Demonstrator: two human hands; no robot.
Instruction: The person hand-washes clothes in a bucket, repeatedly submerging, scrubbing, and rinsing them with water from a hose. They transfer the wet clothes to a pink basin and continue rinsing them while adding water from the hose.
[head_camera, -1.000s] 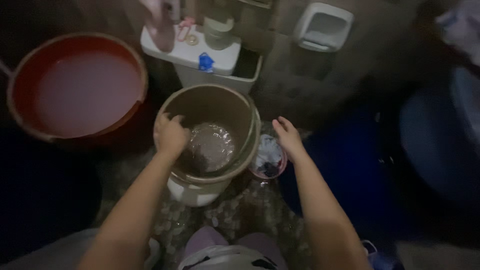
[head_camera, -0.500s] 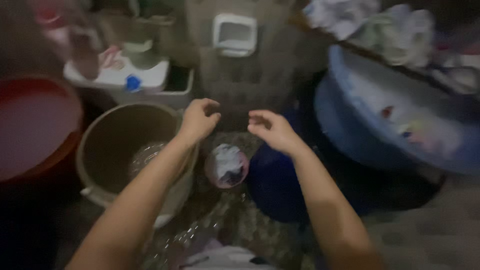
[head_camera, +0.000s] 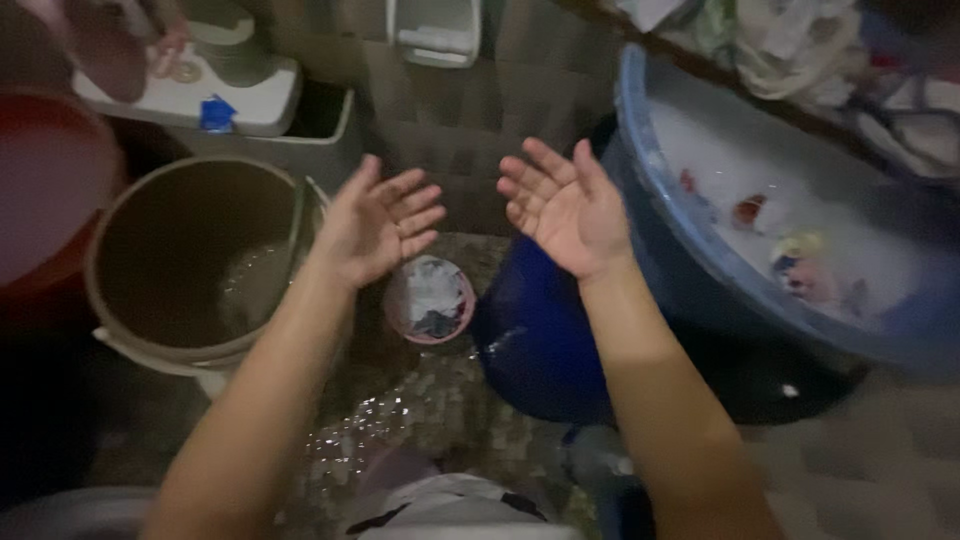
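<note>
Both hands have come up out of the tan bucket (head_camera: 190, 265) and away from the small pink cup (head_camera: 430, 300): the left hand (head_camera: 375, 225) and right hand (head_camera: 565, 205) now hover palms-up, fingers spread and empty. The view has swung toward the blue soapy tub (head_camera: 760, 230), so the washing seems to be shifting there

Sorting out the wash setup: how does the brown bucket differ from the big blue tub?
The brown bucket is narrower and stands upright with a little clear water at the bottom; the blue tub is wider, looks tilted and holds suds with clothes. The left hand is nearer the bucket, the right hand nearer the tub. Both are open-topped.
</note>
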